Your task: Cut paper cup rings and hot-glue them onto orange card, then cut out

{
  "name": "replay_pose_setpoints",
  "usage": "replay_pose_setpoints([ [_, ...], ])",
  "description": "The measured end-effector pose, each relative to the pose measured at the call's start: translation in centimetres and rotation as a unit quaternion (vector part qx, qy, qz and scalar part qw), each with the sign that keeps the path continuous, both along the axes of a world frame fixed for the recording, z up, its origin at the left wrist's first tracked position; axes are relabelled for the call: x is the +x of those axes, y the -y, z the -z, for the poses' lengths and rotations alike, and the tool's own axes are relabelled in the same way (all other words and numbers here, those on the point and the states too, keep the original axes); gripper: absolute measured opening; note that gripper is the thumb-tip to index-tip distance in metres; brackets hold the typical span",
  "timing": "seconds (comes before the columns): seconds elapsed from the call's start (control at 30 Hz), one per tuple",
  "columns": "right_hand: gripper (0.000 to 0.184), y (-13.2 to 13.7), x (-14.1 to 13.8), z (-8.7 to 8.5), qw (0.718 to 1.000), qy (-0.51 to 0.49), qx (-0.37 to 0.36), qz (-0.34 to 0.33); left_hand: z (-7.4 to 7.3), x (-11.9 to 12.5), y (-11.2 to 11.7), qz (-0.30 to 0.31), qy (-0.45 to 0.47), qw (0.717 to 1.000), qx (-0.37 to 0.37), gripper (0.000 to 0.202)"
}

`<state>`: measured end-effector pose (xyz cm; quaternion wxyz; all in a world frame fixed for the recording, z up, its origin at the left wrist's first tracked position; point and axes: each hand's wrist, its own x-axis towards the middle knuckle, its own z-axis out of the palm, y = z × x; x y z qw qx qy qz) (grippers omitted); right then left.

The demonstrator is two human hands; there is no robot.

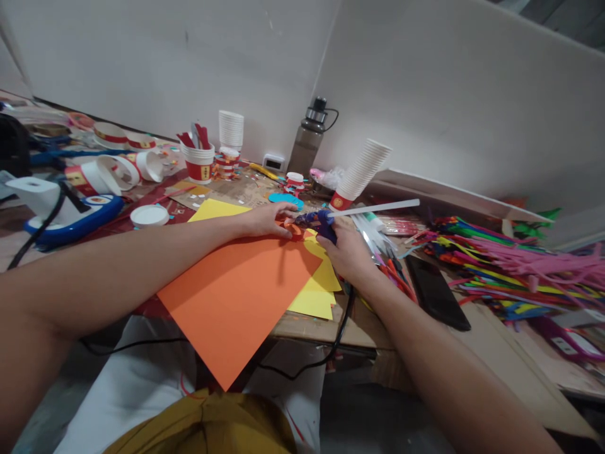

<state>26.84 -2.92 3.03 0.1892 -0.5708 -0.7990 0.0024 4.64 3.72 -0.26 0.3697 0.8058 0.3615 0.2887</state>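
Orange and flat, a large square-cornered paper sheet (236,302) lies with its near corner jutting past the edge of the brown table (302,328). Bright yellow paper sheets (314,299) show from under its right side. At its far edge, the left hand (269,219) has thumb and fingers parted beside a small orange piece (296,232); whether they grip it I cannot tell. Just beyond the sheet's right corner, the right hand (350,249) wraps its fingers around a dark blue glue gun (326,224), nozzle towards the left hand, a long whitish glue stick (378,207) poking from its back. Past the sheet's far edge lies a flat bright blue cutout (286,200); well to the sheet's right rests a black rectangular phone (437,293).
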Motion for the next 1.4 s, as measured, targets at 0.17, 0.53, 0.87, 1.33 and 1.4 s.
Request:
replay_pose_setpoints([
  [0.17, 0.030, -0.2, -0.2, 0.1, 1.000, 0.017, 0.011, -0.004, 0.0, -0.1, -0.1, 0.010, -0.005, 1.000, -0.001, 0.072],
  [0.53, 0.033, 0.7, -0.2, -0.6, 0.998, 0.050, -0.014, 0.028, 0.1, -0.2, -0.3, 0.004, -0.019, 1.000, 0.000, 0.078],
  [0.87, 0.033, 0.8, -0.2, -0.7, 0.999, 0.044, -0.006, 0.023, 0.3, -0.1, -0.4, 0.009, 0.002, 1.000, -0.018, 0.079],
  [1.33, 0.033, 0.8, -0.6, -1.0, 0.998, 0.050, -0.013, 0.027, 0.0, -0.1, -0.2, 0.015, -0.014, 1.000, -0.007, 0.078],
  [1.4, 0.035, 1.2, -0.6, -1.4, 0.998, 0.049, -0.019, 0.030, -0.1, 0.0, 0.0, 0.011, -0.019, 1.000, -0.010, 0.078],
])
